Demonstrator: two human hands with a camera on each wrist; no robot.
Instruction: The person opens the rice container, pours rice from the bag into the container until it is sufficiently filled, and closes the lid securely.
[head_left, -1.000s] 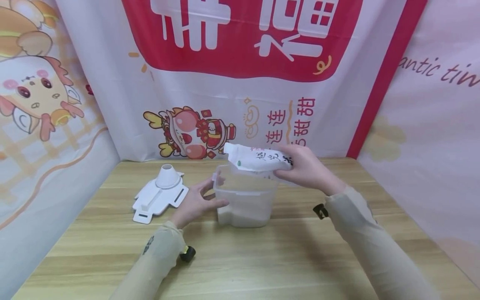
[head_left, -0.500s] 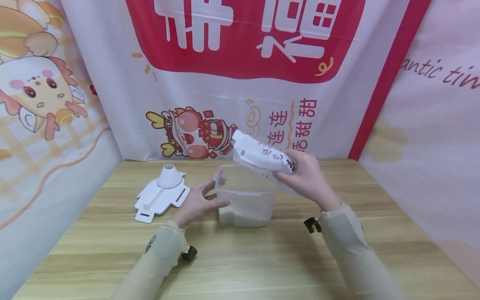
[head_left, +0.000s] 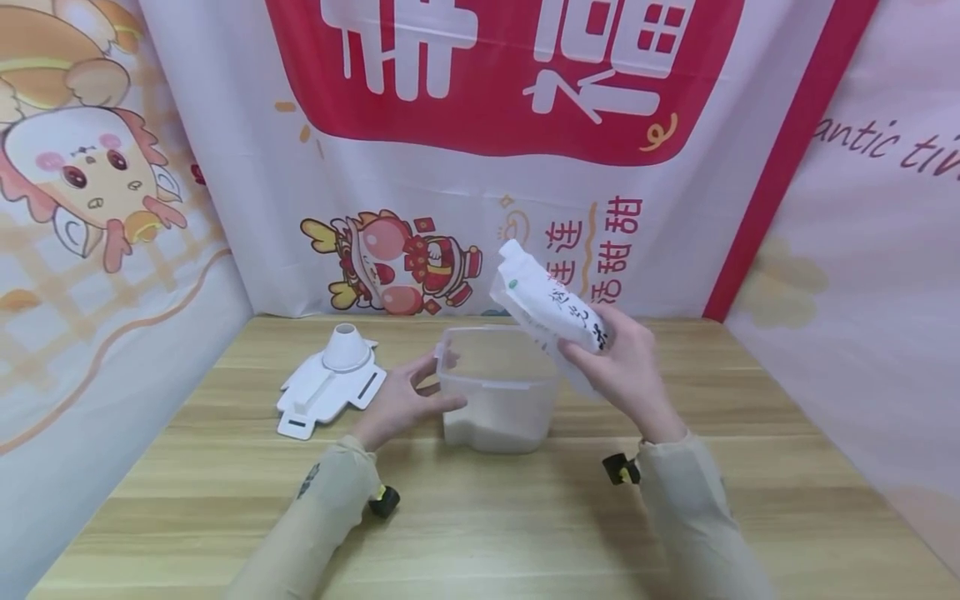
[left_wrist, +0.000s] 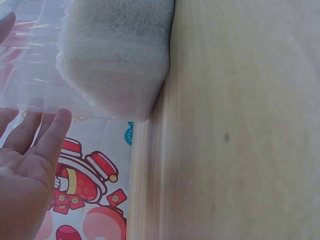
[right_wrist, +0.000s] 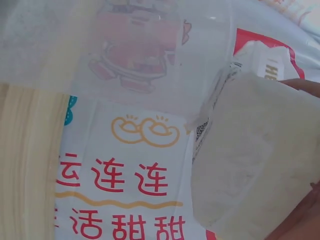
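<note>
A clear plastic container (head_left: 501,392) stands on the wooden table with its top uncovered and white rice (left_wrist: 117,55) in its lower part, banked up unevenly. My left hand (head_left: 397,404) holds the container's left side, thumb on the near wall and fingers around the far side. In the left wrist view, several fingertips (left_wrist: 60,117) meet the wall. My right hand (head_left: 626,367) grips a white rice bag (head_left: 551,296) with black lettering above the container's right rim. The bag slants, its upper end pointing up and left. Its pale side (right_wrist: 250,155) fills much of the right wrist view.
A white lid (head_left: 322,396) with a cone-shaped spout (head_left: 347,348) and slotted tabs lies on the table (head_left: 480,525), left of the container. A printed cloth backdrop (head_left: 465,183) rises behind the table's back edge, with more printed cloth at both sides.
The right hand has tilted the rice bag from nearly level over the container to a steep slant, moving it right, off the opening. The left hand keeps its hold on the container.
</note>
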